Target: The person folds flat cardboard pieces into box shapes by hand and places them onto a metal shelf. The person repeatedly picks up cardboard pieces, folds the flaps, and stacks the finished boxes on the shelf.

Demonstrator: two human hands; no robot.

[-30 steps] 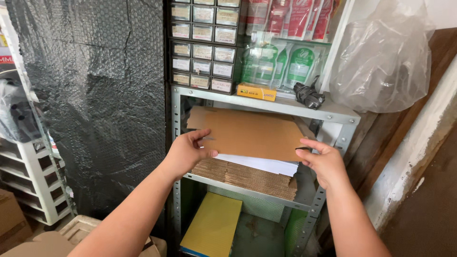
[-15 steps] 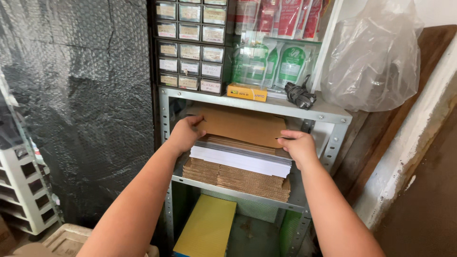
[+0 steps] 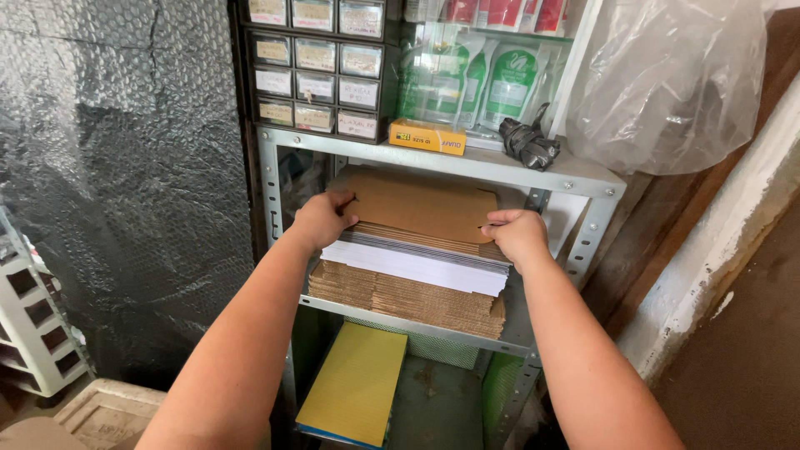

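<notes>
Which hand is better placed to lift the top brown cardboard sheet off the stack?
Probably the left hand: its fingers curl over the cardboard sheet corner, while the right hand presses lower against the stack edge.

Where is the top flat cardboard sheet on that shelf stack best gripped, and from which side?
Probably at its two short ends near the front corners, coming in from the open front of the metal shelf. The top cardboard sheet lies flat on the stack with little headroom above, so only its edges are reachable. The left hand and right hand already pinch those ends.
</notes>
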